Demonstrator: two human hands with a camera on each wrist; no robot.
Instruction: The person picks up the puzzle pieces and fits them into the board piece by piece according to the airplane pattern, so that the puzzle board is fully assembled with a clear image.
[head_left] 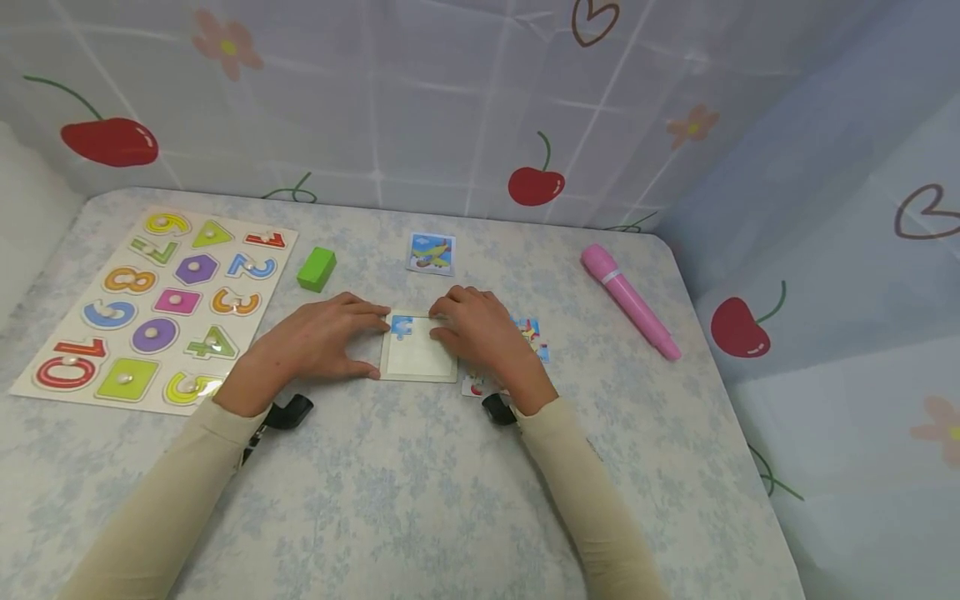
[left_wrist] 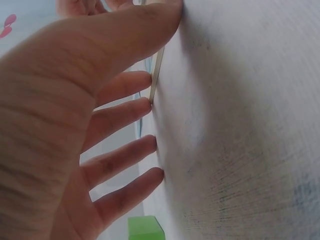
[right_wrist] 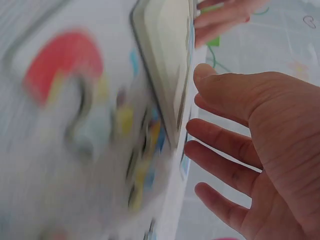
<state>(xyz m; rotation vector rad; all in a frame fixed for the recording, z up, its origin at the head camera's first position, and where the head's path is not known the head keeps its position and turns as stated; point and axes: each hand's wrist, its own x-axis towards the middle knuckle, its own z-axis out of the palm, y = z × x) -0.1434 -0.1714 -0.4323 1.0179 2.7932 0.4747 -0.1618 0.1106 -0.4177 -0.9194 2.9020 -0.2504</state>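
A small square puzzle tray (head_left: pixel 420 360) lies flat on the table between both hands. One blue jigsaw piece (head_left: pixel 402 326) sits in its upper left corner. My left hand (head_left: pixel 311 343) touches the tray's left edge, its fingers extended and its thumb at the lower left corner. My right hand (head_left: pixel 483 333) is over the tray's right side, and its fingers (right_wrist: pixel 220 160) are spread in the right wrist view with nothing seen between them. More jigsaw pieces (head_left: pixel 534 337) lie to the right, partly hidden by that hand.
Beyond the tray lies a picture card (head_left: pixel 431 254) with a yellow plane. A green block (head_left: pixel 317 269) stands left of the card. A number-and-shape board (head_left: pixel 157 317) covers the table's left part. To the right lies a pink toy microphone (head_left: pixel 630 302). A patterned curtain (head_left: pixel 450 108) hangs behind.
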